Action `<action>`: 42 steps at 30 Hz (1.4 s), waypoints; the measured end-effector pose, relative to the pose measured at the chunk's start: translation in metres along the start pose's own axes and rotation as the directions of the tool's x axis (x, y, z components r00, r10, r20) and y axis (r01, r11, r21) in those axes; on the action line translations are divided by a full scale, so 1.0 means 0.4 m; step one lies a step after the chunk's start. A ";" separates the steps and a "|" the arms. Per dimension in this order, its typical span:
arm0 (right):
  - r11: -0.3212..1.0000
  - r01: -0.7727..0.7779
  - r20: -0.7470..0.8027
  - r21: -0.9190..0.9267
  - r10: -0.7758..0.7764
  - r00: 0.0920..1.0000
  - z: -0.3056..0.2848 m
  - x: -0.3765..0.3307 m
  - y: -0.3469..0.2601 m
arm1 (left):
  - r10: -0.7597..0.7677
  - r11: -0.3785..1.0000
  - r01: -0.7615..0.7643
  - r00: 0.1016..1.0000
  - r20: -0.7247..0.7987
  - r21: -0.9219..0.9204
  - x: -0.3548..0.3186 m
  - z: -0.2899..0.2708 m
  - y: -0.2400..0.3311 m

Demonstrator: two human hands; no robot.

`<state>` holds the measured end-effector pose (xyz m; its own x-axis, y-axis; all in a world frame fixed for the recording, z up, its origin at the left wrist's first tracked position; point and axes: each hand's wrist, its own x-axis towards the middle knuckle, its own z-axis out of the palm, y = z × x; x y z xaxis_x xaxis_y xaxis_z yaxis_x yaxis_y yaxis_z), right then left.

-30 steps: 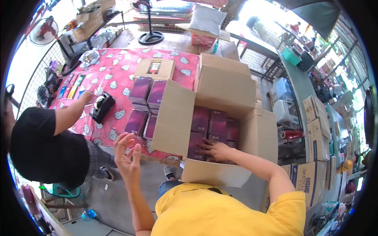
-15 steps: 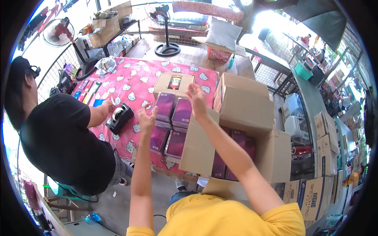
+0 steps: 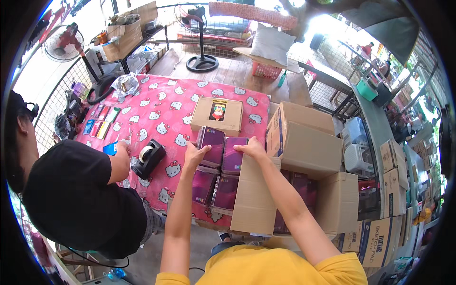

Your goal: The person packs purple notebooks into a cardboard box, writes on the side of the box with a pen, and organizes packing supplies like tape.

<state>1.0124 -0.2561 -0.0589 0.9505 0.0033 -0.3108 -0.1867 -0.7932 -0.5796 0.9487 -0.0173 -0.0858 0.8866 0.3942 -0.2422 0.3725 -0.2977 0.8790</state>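
1. A person in a yellow shirt leans over a table covered by a pink cloth printed with white cats (image 3: pixel 161 107), with both forearms reaching away from the near edge.
2. The left hand (image 3: pixel 194 156) presses against the left side of a glossy purple rectangular box (image 3: pixel 212 145), its fingers together and flat on that side.
3. The right hand (image 3: pixel 251 148) lies on top of a second purple box (image 3: pixel 234 154) just to the right, fingers curled over its far edge and closed on it.
4. The two boxes touch side by side, near the middle of the table, resting on more purple boxes (image 3: pixel 214 187) stacked nearer the person.
5. Each box lies flat, with its long axis running from near to far and its short end pointing at a flat brown cardboard box (image 3: pixel 217 114) farther away.
6. To do this step well, the judgement is that both hands should squeeze the pair evenly, so that the edges stay flush and neither box slides off the stack.
7. An open brown cardboard carton (image 3: pixel 289 156) stands at the right, and its near flap touches the stack.
8. On the left, a person in a black shirt (image 3: pixel 71 194) rests a hand beside a black tape dispenser (image 3: pixel 148 157).
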 end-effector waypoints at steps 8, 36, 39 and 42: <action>0.889 0.381 -0.332 0.254 -0.290 0.897 -0.048 -0.005 -0.108 | 0.632 0.771 -0.454 0.632 -0.448 0.446 -0.224 -0.046 0.149; 0.709 0.254 0.402 -0.658 0.046 0.915 -0.365 -0.437 0.846 | 0.206 0.544 -0.054 0.976 0.071 -0.838 -0.971 0.188 0.208; 0.806 0.121 0.170 0.579 -0.265 0.949 -0.453 -0.541 0.676 | 0.231 0.640 0.011 0.951 0.205 -0.768 -0.961 0.319 0.233; 0.808 0.434 -0.118 0.399 -0.423 0.898 -0.533 -0.699 0.573 | 0.325 0.674 0.061 0.871 0.369 -0.736 -0.963 0.500 0.252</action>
<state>0.7568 -0.5685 0.0557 0.9622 0.2668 0.0556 0.1620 -0.3960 -0.9038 0.6997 -0.3729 0.0141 0.9943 -0.0745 -0.0767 0.1026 0.4636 0.8801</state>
